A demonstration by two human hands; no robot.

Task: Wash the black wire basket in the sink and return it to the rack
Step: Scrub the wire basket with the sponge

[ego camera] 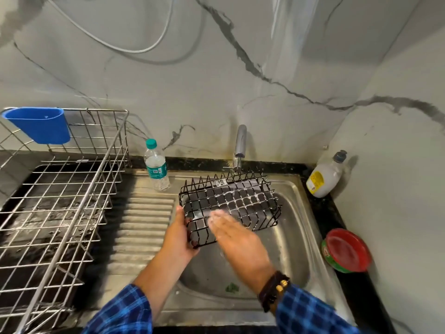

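The black wire basket (pixel 243 201) is held tilted over the steel sink (pixel 293 227), its far edge under the tap (pixel 240 145). White foam clings to several of its wires. My left hand (pixel 179 233) grips the basket's near left corner. My right hand (pixel 231 233) lies flat, fingers together and blurred, against the basket's near side; foam sits on the fingers. The steel wire rack (pixel 72 189) stands on the counter to the left of the sink.
A blue plastic cup holder (pixel 38 125) hangs on the rack's back rim. A water bottle (pixel 156 166) stands by the ribbed drainboard (pixel 144 227). A dish soap bottle (pixel 326 175) and a red-lidded tub (pixel 346 250) sit on the black counter at right.
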